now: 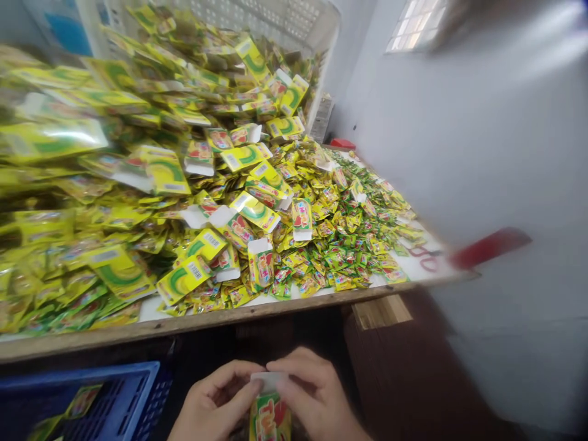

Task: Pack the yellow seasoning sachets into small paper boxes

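Below the desk's (229,318) front edge, close to the person's body, both hands meet on one small yellow-and-red box (270,419). The left hand (214,404) curls round the box's left side, thumb on its face. The right hand (312,398) pinches from the other side, fingertips pressed to the white flap (269,381) at the top. The box stands roughly upright between them, its lower end cut off by the frame.

My reading is that the step in hand is working the top flap of this box, either shutting it or opening it; the blur does not let me tell which, nor whether anything is inside. A clean tuck would call for a steady hold from the left hand while the right thumb and forefinger bend the flap along its crease and press it into the mouth without crushing the thin card.

Under the desk, to the left, sits a blue crate (124,398) with a couple of yellow-green packs in it. On the desk, a deep heap of like boxes (184,184) fills the left and middle, many with white flaps open. Small green and yellow sachets (349,245) spread over the right part. At the desk's far end stands a white slatted basket (275,18). By its right corner lies a red thing (489,248), too blurred to name.
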The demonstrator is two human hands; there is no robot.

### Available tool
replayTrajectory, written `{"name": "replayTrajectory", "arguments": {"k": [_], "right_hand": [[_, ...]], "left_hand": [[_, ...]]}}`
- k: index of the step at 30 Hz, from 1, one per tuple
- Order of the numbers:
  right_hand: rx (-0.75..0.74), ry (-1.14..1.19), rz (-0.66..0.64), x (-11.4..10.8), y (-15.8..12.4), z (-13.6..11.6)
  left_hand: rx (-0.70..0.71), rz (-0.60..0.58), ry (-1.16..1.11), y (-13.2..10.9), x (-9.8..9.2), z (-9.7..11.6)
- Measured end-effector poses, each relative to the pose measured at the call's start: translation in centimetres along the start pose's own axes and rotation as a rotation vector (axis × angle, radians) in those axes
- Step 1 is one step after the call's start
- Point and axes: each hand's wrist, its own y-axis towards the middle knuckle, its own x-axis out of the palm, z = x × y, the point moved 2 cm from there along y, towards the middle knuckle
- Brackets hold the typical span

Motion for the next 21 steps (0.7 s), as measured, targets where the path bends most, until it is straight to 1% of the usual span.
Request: {"name": "replayTrajectory", "arguments": {"k": [1,2,5,6,8,11,13,16,19,21], "right_hand": [[-0.024,-0.004,-0.019,-0.1,-0.3,0.0],[-0.006,0.009,-0.032,-0.2,-0.6,0.1],[0.149,0.091,-0.014,-0.5,-1.2,0.5],[0.201,0.135,-0.013,-0.5,-1.4,0.6],[0.263,0.207,-0.011,-0.3,-1.7,0.7],[0.255,0.224,0.027,0.0,-2.1,0.7],[0.245,0.233,0.046,0.2,-2.5,0.7],[0.269,0.276,0.058,0.3,-2.9,0.6],[0.279,0.319,0.052,0.3,-3.3,0.3],[0.249,0.3,0.044,0.2,-3.7,0.1]], "left_hand": [[0.042,0.011,0.045,-0.2,-0.1,0.0],[0.084,0.005,0.093,-0.4,-0.2,0.0],[0.184,-0.049,0.208,-1.0,-0.1,0.0],[0.188,-0.06,0.215,-1.2,-0.1,-0.1],[0.151,-0.06,0.171,-1.4,0.2,-0.5],[0.087,-0.073,0.12,-1.5,0.5,-1.0],[0.108,-0.092,0.16,-1.7,0.7,-1.0],[0.143,-0.095,0.213,-2.2,0.9,-0.8],[0.141,-0.095,0.204,-3.0,1.2,-0.8],[0.162,-0.096,0.203,-3.7,1.4,-0.8]]}}
